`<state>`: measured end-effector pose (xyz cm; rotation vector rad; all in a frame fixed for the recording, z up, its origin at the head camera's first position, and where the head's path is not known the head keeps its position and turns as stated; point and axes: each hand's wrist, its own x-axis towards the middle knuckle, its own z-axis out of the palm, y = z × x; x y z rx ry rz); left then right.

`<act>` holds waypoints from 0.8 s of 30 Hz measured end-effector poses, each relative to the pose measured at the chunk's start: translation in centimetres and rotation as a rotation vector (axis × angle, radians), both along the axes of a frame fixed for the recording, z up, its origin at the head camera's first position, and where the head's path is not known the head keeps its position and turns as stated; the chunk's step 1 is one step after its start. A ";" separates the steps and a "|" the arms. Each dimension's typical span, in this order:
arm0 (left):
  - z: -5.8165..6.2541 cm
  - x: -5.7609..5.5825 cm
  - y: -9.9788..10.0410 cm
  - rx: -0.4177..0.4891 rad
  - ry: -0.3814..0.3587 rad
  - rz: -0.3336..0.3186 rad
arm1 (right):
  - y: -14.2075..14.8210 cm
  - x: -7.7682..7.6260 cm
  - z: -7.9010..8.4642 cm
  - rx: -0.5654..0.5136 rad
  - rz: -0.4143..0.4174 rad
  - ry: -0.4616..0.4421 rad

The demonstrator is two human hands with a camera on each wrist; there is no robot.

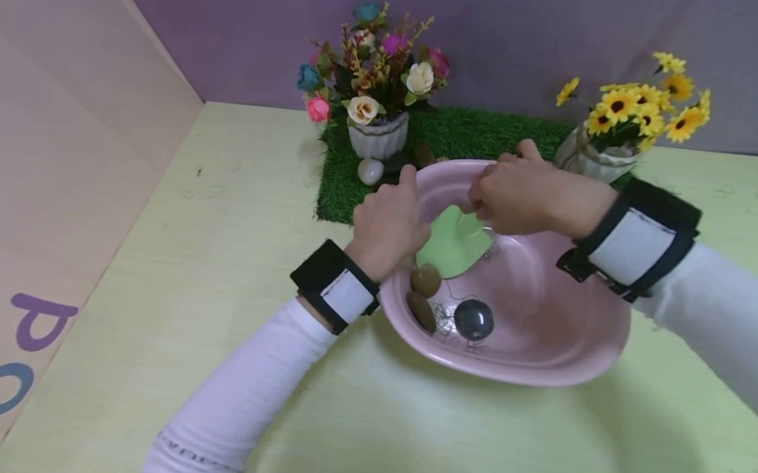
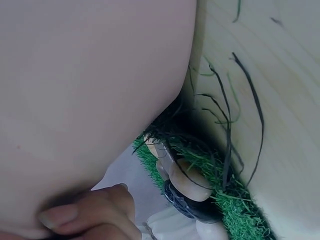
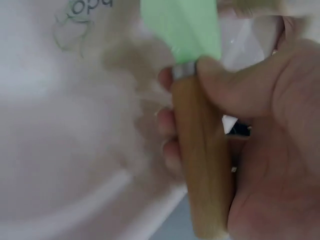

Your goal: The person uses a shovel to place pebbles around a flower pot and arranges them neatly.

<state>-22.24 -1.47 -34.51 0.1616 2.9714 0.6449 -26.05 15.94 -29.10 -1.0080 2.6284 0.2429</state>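
Observation:
My left hand [image 1: 390, 221] grips the left rim of a pink basin [image 1: 521, 368]; in the left wrist view its fingers [image 2: 95, 215] curl against the basin's wall. My right hand [image 1: 521, 193], over the basin's far side, holds a small trowel [image 1: 453, 245] with a green blade. The right wrist view shows that hand wrapped round the wooden handle [image 3: 202, 155], thumb near the metal collar. Below the blade, inside the basin, lie a round brown stone [image 1: 425, 280], a longer brown stone [image 1: 421, 311] and a dark grey stone [image 1: 473, 320], with thin dark strands around them.
Behind the basin a green turf mat [image 1: 470, 132] bears a pot of mixed flowers [image 1: 379, 136], a white stone [image 1: 370, 171] and darker stones. A pot of yellow flowers [image 1: 596, 157] leans at the right. Loose strands [image 1: 212, 188] lie on the table.

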 end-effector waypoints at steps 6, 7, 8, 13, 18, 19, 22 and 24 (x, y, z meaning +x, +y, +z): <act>0.0 -0.1 0.0 -0.014 0.001 0.010 | 0.1 0.2 -1.0 -0.075 0.110 -0.047; -0.1 -0.1 0.0 -0.015 0.001 0.009 | 0.1 0.3 -1.1 -0.069 0.113 -0.054; -0.1 -0.1 0.0 -0.016 0.001 0.009 | 0.2 0.3 -1.2 -0.056 0.114 -0.066; 0.0 -0.1 0.0 -0.021 0.003 0.010 | 0.3 0.5 -1.4 -0.007 0.094 -0.174; 0.1 -0.2 0.0 -0.032 -0.006 0.023 | 0.7 0.6 -1.4 0.011 0.108 -0.232; 0.1 -0.2 0.1 -0.034 -0.010 0.025 | 0.8 0.6 -1.5 0.010 0.112 -0.236; 0.1 -0.1 0.1 -0.031 -0.019 0.024 | 1.2 0.7 -1.6 -0.004 0.135 -0.239; 0.1 -0.1 0.1 -0.030 -0.019 0.022 | 1.4 0.8 -1.7 -0.020 0.153 -0.234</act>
